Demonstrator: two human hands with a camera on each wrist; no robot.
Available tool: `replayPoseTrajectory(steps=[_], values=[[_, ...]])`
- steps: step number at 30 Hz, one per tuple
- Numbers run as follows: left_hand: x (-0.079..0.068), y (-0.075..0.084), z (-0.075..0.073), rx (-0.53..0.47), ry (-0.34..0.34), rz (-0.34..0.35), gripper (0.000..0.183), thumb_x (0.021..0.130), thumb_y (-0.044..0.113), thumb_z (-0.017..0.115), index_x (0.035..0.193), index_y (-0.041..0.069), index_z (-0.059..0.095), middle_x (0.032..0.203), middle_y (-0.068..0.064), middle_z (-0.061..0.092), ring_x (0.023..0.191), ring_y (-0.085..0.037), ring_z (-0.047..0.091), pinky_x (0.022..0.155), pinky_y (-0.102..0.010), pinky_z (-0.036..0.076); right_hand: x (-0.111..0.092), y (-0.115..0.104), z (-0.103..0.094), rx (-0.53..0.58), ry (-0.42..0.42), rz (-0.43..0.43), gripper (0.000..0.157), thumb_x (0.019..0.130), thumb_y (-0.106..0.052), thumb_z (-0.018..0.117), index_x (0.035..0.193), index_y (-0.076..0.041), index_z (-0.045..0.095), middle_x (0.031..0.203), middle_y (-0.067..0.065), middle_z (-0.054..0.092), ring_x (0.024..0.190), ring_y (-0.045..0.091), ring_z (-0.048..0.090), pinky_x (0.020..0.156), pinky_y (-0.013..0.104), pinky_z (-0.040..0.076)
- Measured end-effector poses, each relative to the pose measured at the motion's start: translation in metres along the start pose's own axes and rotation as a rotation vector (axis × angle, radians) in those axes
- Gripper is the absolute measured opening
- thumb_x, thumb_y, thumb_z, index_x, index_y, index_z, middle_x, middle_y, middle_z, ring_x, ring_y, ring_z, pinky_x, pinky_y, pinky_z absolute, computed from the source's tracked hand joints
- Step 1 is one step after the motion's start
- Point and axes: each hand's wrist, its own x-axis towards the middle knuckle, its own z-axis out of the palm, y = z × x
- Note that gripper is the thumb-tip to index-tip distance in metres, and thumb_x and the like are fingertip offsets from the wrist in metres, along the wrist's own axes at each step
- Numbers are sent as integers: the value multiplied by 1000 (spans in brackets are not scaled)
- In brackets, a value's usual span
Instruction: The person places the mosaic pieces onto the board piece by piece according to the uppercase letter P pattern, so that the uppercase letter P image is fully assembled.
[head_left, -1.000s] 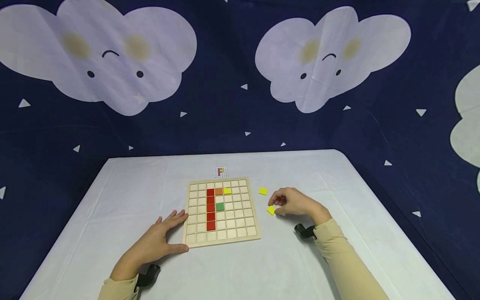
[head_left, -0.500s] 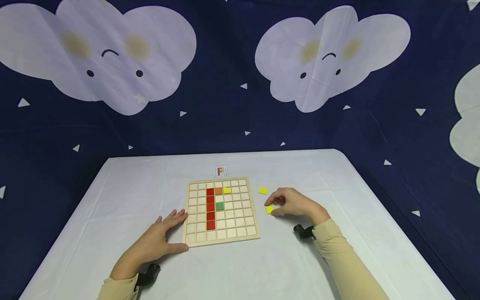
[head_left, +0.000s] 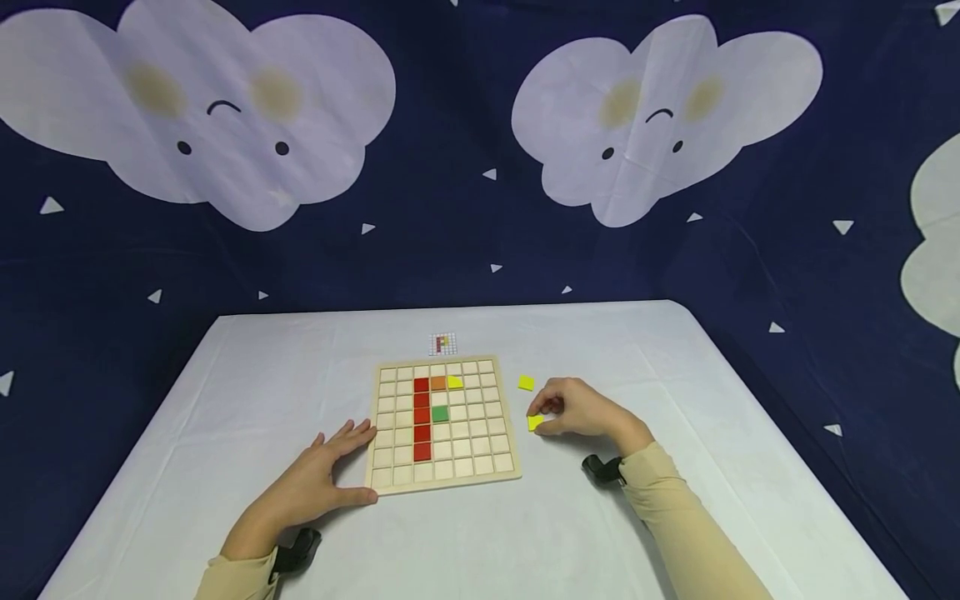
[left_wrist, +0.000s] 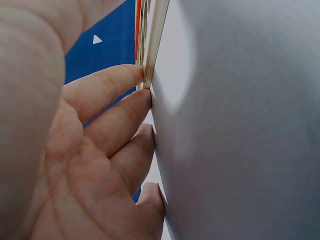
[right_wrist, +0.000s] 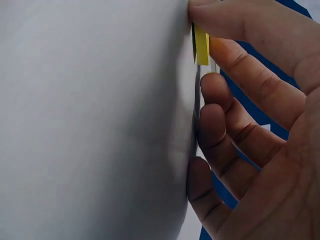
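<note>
A square wooden grid board [head_left: 403,475] lies on the table. Set in it are a column of red tiles [head_left: 422,415], an orange tile [head_left: 438,383], a green tile [head_left: 440,414] and a yellow piece with a cut corner [head_left: 455,382]. My left hand [head_left: 315,479] touches the board's left edge, thumb and fingers spread; its fingertips meet the wooden side in the left wrist view. To the right of the board, my right hand [head_left: 581,407] pinches a yellow tile [right_wrist: 202,46] between thumb and index finger, close to the tabletop. The other fingers are loosely curled.
Another yellow tile [head_left: 527,382] lies flat beyond my right hand. A small printed grid card [head_left: 443,344] with a coloured pattern sits behind the board. White cloth covers the table [head_left: 480,550]; a dark blue curtain [head_left: 450,250] with clouds hangs behind it.
My right hand has slid slightly left toward the board with the yellow tile. The left hand and the board stay where they were.
</note>
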Motion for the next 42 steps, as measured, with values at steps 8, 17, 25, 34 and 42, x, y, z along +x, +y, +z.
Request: replayPoseTrajectory(steps=[8,17,25,34,42], values=[[0,-1,1,13,-5,6,101,75,46,96,157,4,54,168,-18,46,160,-48,33,128,-79,15,10,-9,-2,-3,23,41,19,82,-19,93,96,-19,81,95,-4,68,87,12,59,77,21,53],[0,-1,1,15,1,4,100,75,47,96,156,5,55,168,-17,47,161,-48,33,128,-78,15,26,-25,2,26,2,20,18,87,-20,89,103,-16,81,105,-3,74,94,9,68,88,25,59],[1,0,1,17,-1,-5,99,75,45,97,156,5,56,168,-17,47,160,-47,34,129,-77,15,45,-40,10,29,-10,-29,17,89,-19,87,104,-15,81,106,-3,75,96,8,70,90,27,60],[3,1,3,6,1,-4,97,75,42,97,155,4,57,168,-17,46,160,-45,36,130,-74,17,63,-57,24,-2,-16,-98,18,90,-18,87,106,-11,81,107,-1,75,90,7,66,83,22,59],[2,1,3,6,9,7,96,76,42,97,154,3,57,168,-16,47,160,-45,36,129,-75,17,74,-68,37,-20,-28,-133,18,91,-16,86,106,-10,81,106,1,75,89,7,65,82,21,58]])
